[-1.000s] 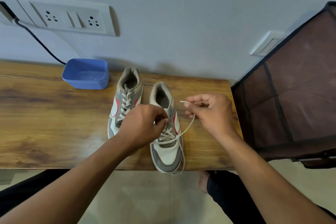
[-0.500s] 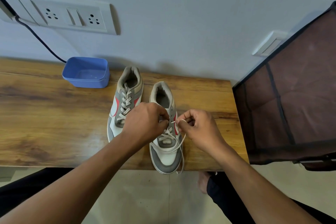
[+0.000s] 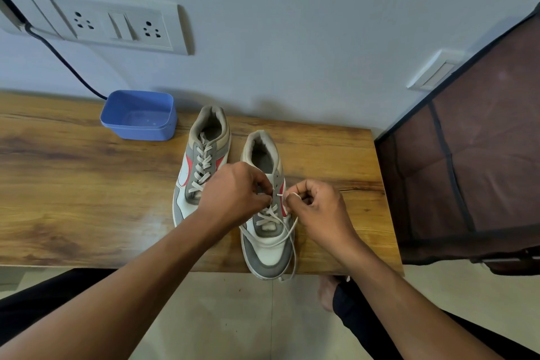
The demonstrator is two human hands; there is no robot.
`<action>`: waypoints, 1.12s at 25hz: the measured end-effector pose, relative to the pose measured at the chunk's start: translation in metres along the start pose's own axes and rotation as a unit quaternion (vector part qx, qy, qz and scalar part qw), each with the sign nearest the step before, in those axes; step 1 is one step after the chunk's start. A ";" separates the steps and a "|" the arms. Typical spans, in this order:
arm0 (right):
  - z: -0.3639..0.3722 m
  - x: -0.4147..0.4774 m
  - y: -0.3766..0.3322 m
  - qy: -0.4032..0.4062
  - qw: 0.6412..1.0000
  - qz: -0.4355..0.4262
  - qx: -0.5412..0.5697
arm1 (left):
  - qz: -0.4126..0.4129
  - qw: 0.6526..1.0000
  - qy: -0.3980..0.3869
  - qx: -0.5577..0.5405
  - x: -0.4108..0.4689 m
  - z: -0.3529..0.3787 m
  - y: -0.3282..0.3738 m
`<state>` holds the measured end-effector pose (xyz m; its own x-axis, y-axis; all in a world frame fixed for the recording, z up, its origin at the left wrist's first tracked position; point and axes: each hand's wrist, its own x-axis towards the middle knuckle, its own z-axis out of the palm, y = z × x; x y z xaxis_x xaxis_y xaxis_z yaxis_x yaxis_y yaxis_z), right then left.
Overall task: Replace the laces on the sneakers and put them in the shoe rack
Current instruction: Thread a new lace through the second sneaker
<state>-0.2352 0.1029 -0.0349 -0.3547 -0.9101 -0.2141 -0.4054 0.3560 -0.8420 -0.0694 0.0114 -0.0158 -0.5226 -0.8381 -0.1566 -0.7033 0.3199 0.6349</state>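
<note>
Bench [image 3: 87, 199] carries unfinished shoe [image 3: 267, 245] at front edge, laced shoe [image 3: 201, 166] just beside at its 10 o'clock. Left hand [image 3: 233, 193] fingers [image 3: 260, 184] curled, pinching unfinished shoe at eyelets. Right hand [image 3: 318, 210], at 3 o'clock of it, pinches lace [image 3: 294, 254] end; slack trails past toe. Blue tub [image 3: 138, 114] at 10 o'clock of laced shoe; shoe rack [image 3: 482, 169] at 3 o'clock of bench.
</note>
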 end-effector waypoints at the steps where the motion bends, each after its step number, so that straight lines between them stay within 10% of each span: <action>1: 0.000 0.000 0.000 -0.009 1.000 0.000 0.006 | -0.001 1.000 0.000 -0.001 0.000 0.000 0.000; 21: -0.001 0.002 -0.006 -0.006 1.000 -0.015 -0.027 | 0.008 0.998 -0.023 -0.055 0.003 0.000 -0.006; 28: 0.002 -0.004 -0.020 0.027 0.965 -0.139 -0.222 | 0.013 0.998 -0.005 -0.062 -0.001 0.003 -0.005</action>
<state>-0.2235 0.0987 -0.0182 -0.2192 -0.9753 0.0259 -0.8079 0.1665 -0.5653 -0.0668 0.0116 -0.0207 -0.5451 -0.8258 -0.1449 -0.6244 0.2846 0.7274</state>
